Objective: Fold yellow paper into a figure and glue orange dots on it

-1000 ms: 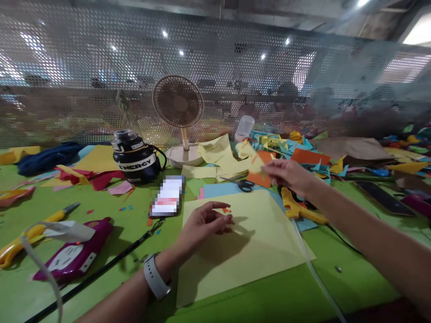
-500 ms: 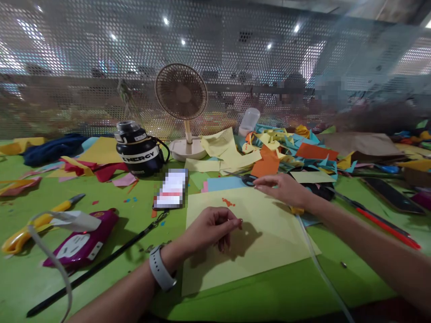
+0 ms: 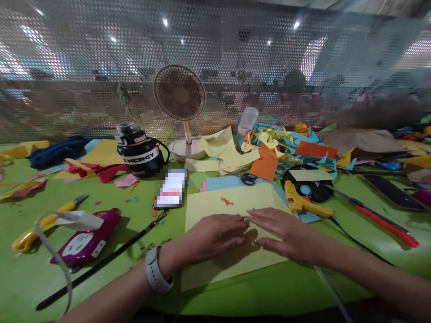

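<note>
Both my hands hover close together over a pale yellow sheet of paper (image 3: pixel 205 206). My left hand (image 3: pixel 215 237), with a grey watch band (image 3: pixel 156 271) at the wrist, has its fingers stretched out and its thumb apart. Facing it, my right hand (image 3: pixel 286 233) has spread fingers, its tips close to or touching those of the left. I see nothing held in either one. Small orange paper bits (image 3: pixel 226 201) lie on the sheet's upper part. A yellow glue gun (image 3: pixel 303 202) rests just beyond my right hand, and black scissors (image 3: pixel 248 178) lie behind the sheet.
To the left are a phone (image 3: pixel 171 188), a purple packet (image 3: pixel 82 242), yellow-handled pliers-like tool (image 3: pixel 43 229) and a black strap (image 3: pixel 111 258). A black bottle (image 3: pixel 139 154), a fan (image 3: pixel 182 94) and heaped paper scraps (image 3: pixel 269 148) stand behind. A red-handled tool (image 3: pixel 387 229) lies right.
My right hand has come back from near the scissors and lowered beside the left, uncovering the glue gun. My left hand's curled fingers have straightened.
</note>
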A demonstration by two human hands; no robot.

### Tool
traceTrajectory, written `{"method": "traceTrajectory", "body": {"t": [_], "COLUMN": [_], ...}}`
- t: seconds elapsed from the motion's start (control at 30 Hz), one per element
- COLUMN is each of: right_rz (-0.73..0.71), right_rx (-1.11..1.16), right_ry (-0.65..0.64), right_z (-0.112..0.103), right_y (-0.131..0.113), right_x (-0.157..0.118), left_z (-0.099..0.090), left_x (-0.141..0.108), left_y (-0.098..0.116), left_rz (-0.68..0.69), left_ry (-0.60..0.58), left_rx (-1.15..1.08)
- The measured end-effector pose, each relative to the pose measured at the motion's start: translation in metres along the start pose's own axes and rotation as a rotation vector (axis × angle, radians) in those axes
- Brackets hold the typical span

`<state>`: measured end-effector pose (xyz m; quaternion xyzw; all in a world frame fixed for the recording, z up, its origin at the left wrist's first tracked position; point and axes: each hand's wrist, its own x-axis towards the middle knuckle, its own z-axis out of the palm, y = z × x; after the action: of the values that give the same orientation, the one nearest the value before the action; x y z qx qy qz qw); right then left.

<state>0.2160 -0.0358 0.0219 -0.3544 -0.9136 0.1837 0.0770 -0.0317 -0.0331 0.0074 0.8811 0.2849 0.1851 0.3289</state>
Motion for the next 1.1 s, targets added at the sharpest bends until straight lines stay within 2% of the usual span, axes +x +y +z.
{"method": "traceTrajectory", "body": {"t": [0.07, 0.17, 0.37, 0.47, 0.63, 0.77, 0.9, 1.1], "right_rz": [-0.014, -0.064, -0.070, -0.065, -0.085, -0.105, -0.129, -0.123], "right_rx": [-0.001, 0.029, 0.107, 0.114, 0.123, 0.142, 0.138, 0.059], "right_ry": [-0.055, -0.120, -0.187, -0.202, -0.182, -0.156, -0.130, -0.162], "right_z": [0.006, 0.015, 0.016, 0.013, 0.012, 0.013, 0.016, 0.020], "right_y": [-0.005, -0.008, -0.007, -0.008, -0.010, -0.008, -0.005, -0.007], "right_x": [-0.009, -0.019, -0.026, -0.025, -0.025, -0.025, -0.026, -0.027], "left_z": [0.001, 0.002, -0.007, -0.016, -0.035, -0.049, -0.058, -0.062], "left_x": [0.000, 0.001, 0.002, 0.005, 0.018, 0.030, 0.040, 0.033], "left_y": [0.003, 0.006, -0.006, -0.014, -0.032, -0.055, -0.070, -0.059], "left_rz": [0.021, 0.013, -0.028, -0.004, -0.046, -0.151, -0.178, -0.243], "left_ry": [-0.126, -0.231, -0.232, -0.255, -0.281, -0.253, -0.226, -0.075], "left_rx": [0.117, 0.220, 0.291, 0.325, 0.404, 0.481, 0.486, 0.448]}}
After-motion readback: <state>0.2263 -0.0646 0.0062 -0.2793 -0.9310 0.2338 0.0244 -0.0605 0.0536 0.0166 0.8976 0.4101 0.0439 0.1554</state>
